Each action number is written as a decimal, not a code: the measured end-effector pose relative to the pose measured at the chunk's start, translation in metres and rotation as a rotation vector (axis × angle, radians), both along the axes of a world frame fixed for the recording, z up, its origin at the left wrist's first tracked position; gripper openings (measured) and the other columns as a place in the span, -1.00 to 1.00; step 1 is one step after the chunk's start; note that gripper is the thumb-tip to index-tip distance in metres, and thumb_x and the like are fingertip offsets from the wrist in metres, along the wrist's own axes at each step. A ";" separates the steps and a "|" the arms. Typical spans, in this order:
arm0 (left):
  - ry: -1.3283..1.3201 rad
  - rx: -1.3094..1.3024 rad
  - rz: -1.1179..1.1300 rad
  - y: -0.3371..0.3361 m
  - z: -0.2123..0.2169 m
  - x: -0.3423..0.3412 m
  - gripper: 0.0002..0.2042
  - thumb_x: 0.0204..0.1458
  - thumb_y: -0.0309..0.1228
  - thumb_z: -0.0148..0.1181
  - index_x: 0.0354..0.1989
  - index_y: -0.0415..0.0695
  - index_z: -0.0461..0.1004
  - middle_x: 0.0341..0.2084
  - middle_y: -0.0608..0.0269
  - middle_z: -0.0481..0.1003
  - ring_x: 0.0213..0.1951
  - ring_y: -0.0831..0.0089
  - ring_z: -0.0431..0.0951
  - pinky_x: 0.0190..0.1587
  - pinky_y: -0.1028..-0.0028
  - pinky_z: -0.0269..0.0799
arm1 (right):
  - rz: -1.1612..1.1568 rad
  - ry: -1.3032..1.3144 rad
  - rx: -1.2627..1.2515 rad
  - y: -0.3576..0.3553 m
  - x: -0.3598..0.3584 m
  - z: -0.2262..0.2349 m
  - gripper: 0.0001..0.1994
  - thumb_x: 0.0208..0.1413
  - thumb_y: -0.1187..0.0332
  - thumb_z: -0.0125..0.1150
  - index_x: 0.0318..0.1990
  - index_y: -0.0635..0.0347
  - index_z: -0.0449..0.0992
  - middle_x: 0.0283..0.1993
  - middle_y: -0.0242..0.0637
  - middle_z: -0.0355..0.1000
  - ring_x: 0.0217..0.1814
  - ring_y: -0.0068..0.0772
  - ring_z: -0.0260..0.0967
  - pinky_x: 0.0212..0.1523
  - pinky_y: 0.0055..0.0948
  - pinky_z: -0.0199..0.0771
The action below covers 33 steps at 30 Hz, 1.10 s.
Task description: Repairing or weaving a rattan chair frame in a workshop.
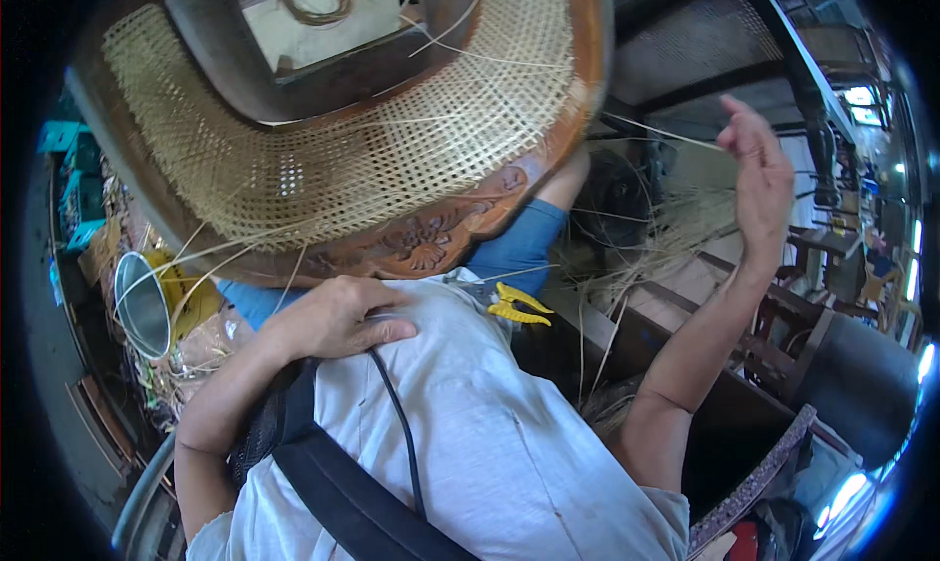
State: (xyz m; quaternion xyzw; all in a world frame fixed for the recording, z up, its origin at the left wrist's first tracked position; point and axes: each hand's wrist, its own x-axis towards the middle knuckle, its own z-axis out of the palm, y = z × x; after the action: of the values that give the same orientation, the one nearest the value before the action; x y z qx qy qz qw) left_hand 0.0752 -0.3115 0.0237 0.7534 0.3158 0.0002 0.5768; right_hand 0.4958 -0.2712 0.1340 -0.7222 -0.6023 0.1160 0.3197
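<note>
A chair frame of carved brown wood [431, 243] with a woven cane panel [392, 140] is tilted in front of me. My left hand [333, 318] lies just below the carved rail against my grey shirt, next to a black cable [397, 414]. Its fingers are curled, and I cannot see whether they hold anything. My right hand [759, 169] is raised out to the right, pinching a thin cane strand [666, 133] that runs back to the frame's edge. Yellow-handled pliers [519, 306] lie on my lap below the frame.
A metal funnel-shaped cup [142, 306] stands at the left among loose cane. A bundle of cane strands [646, 257] hangs at the right by dark wooden furniture [783, 316]. A black strap [343, 492] crosses my chest.
</note>
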 end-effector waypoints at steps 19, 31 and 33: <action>-0.368 -0.397 0.381 0.040 0.055 0.033 -0.85 0.07 -0.54 0.13 -0.19 -0.25 0.54 -0.48 0.38 0.49 -0.43 0.63 0.45 -0.36 0.60 0.38 | 0.570 0.925 -0.381 -0.070 -0.143 -0.048 -0.69 0.26 0.24 0.07 -0.10 0.36 0.50 -0.31 -0.20 0.55 -0.38 -0.43 0.53 -0.37 -0.51 0.55; 0.026 0.071 0.381 0.084 -0.023 -0.010 -0.88 0.03 -0.52 0.10 -0.36 -0.32 0.51 -0.53 0.26 0.51 -0.40 0.57 0.45 -0.32 0.51 0.39 | -0.118 0.877 0.091 -0.051 0.113 -0.029 -0.63 0.29 0.20 0.07 0.07 0.33 0.38 -0.27 -0.18 0.50 -0.38 -0.42 0.54 -0.38 -0.50 0.59; 0.055 0.045 0.397 0.087 -0.020 -0.020 -0.90 -0.01 -0.54 0.10 -0.38 -0.31 0.51 -0.54 0.26 0.50 -0.42 0.58 0.44 -0.32 0.51 0.37 | -0.147 0.818 0.086 -0.060 0.138 -0.018 -0.61 0.29 0.18 0.07 0.08 0.33 0.38 -0.28 -0.19 0.50 -0.38 -0.43 0.53 -0.38 -0.50 0.59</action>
State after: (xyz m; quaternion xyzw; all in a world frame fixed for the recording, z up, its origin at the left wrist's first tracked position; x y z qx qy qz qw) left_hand 0.0556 -0.2249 0.0033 0.6886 0.4736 0.1005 0.5398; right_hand 0.6333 -0.3307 0.1157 -0.6436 -0.3768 0.3448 0.5700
